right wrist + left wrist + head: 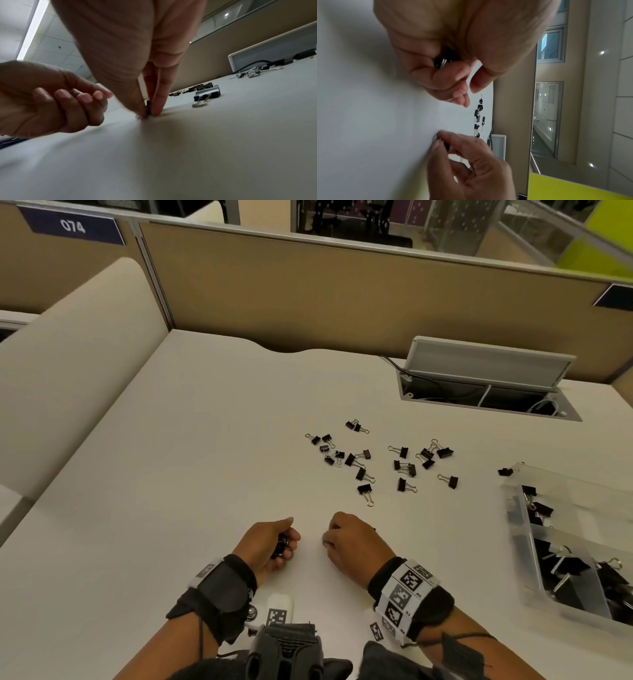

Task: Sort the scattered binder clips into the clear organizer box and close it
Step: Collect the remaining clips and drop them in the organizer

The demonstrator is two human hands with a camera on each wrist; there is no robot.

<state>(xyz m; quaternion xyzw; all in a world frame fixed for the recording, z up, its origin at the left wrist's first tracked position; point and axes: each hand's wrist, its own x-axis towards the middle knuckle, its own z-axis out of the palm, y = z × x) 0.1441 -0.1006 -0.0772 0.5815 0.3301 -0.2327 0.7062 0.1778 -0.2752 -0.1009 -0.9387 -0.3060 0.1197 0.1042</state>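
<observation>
White desk (171, 474) spreading across view. Tan partition (342, 296) standing along far edge, 12 o'clock. Blue "074" plate (72, 226) sitting at 11 o'clock. Open cable hatch (486, 378) lying at 2 o'clock, lid tilting up, cables showing inside. Cream rounded panel (68, 364) curving at 9 o'clock.

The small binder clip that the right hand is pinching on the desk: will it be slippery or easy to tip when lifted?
Probably light: the right hand lifts the binder clip with fingertips alone. It may slip or twist, since the fingers pinch a narrow black body on a smooth desk. Its wire handles likely swing loose; on the scattered clips they point in different directions.
</observation>
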